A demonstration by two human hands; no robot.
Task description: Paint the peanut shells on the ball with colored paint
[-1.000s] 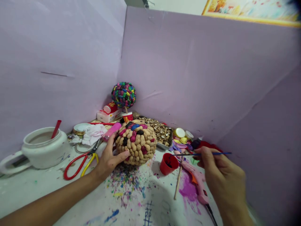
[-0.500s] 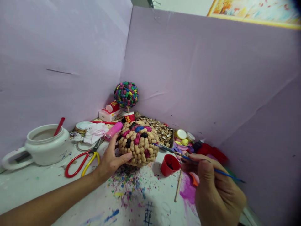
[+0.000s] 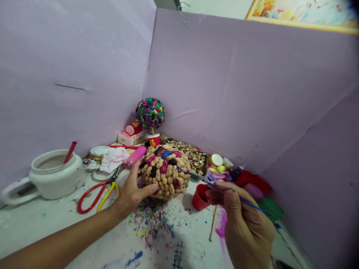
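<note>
A ball covered in peanuts [image 3: 168, 181] sits on the table, mostly tan, with several shells painted pink, black and blue. My left hand [image 3: 131, 196] grips its left side, thumb across the front and fingers behind. In my right hand [image 3: 246, 224] a thin blue paintbrush [image 3: 252, 205] is pinched between thumb and fingers. The brush tip reaches the ball's right front, close to unpainted shells; whether it touches them I cannot tell. Just right of the ball stands a small red cup [image 3: 197, 200] with dark contents, partly behind my right fingers.
A white mug [image 3: 56, 177], red-and-yellow-handled scissors [image 3: 92, 196] and crumpled tissue [image 3: 113, 158] are at left. Behind stand a multicoloured ball [image 3: 150, 113] on a stick and a tray of shells [image 3: 193, 153]. A wooden stick [image 3: 213, 224] lies near the cup. Lilac walls [image 3: 238, 82] enclose the table.
My right hand and the paintbrush have moved left, bringing the brush tip further over the peanut ball. My left hand keeps its grip, and the ball has hardly moved.
</note>
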